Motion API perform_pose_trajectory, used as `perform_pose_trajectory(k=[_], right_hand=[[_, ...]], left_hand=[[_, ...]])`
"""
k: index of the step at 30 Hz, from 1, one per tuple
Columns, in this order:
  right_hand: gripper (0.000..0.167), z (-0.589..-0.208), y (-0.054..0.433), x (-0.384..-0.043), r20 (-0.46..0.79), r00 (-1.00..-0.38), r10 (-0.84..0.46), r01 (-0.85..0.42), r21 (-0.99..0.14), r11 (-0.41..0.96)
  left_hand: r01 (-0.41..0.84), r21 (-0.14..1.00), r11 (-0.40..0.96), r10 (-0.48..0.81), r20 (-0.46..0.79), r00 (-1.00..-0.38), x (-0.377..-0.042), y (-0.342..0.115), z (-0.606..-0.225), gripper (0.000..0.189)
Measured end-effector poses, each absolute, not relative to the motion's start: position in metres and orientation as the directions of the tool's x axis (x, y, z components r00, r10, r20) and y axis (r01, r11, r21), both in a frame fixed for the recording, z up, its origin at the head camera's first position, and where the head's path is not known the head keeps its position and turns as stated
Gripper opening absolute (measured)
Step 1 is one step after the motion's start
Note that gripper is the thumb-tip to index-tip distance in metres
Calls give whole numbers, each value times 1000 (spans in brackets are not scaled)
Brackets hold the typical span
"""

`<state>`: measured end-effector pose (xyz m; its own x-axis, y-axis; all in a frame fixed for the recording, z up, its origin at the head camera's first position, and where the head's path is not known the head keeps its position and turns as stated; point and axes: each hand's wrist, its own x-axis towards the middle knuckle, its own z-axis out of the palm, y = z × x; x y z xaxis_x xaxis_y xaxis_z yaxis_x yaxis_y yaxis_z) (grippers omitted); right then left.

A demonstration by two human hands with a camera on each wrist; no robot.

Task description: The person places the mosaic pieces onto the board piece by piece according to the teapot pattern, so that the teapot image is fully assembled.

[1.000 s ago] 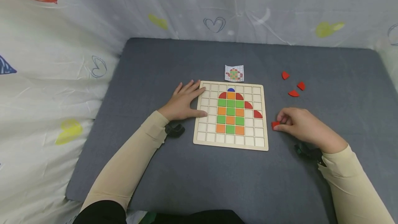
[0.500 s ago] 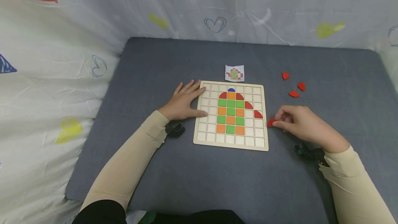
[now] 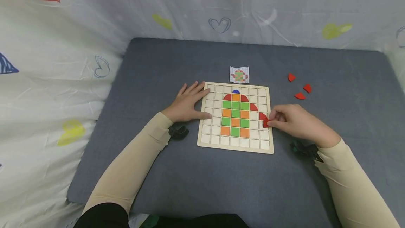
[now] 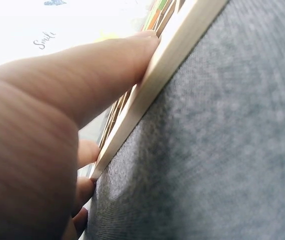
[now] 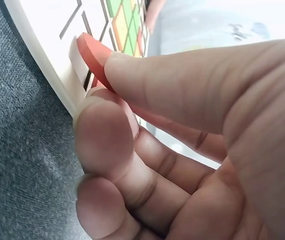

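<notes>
A square wooden grid board [image 3: 235, 147] lies on the table, its cells partly filled with green and orange squares, several red quarter-round pieces and a blue half-round piece [image 3: 236, 91]. My left hand [image 3: 187, 104] rests on the board's left edge with fingers spread and straight; the left wrist view has the thumb [image 4: 117, 60] on the rim. Between thumb and fingertips my right hand [image 3: 294, 120] pinches a red quarter-round piece [image 5: 95, 56] at the board's right side, just below a red piece [image 3: 263, 116] in the grid. That held piece looks tilted in the right wrist view.
Three loose red pieces [image 3: 299, 96] lie on the grey table [image 3: 177, 185] to the right of the board. A small picture card [image 3: 239, 75] with a coloured grid pattern sits behind the board. A white printed curtain [image 3: 196, 6] surrounds the table's back and left.
My right hand has moved left with the red quarter-round piece, from the table beside the board to over the board's right column. The left hand has stayed on the board's edge.
</notes>
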<state>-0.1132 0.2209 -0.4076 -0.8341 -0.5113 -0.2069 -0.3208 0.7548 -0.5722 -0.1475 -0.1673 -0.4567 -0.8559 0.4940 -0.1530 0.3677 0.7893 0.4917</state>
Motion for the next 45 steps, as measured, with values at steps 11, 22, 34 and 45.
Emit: perform_pose_trajectory(k=[11,22,34,45], right_hand=[[10,-413,213,-114,-233,-823,-519,-309,-583,752],[8,-416,211,-111,-249,-825,-507,-290,-583,759],[11,-420,211,-112,-233,-831,-505,-298,-580,758],[9,-417,241,-128,-18,-928,-372,-301,-549,779]], left_hand=[[362,490,793,492,-165,-855,-147,-167,-456,103],[363,500,786,496,-161,-853,-146,-167,-457,102],[357,493,793,490,-170,-855,-146,-166,-454,102],[364,497,788,497,-164,-852,-146,-167,-453,102]])
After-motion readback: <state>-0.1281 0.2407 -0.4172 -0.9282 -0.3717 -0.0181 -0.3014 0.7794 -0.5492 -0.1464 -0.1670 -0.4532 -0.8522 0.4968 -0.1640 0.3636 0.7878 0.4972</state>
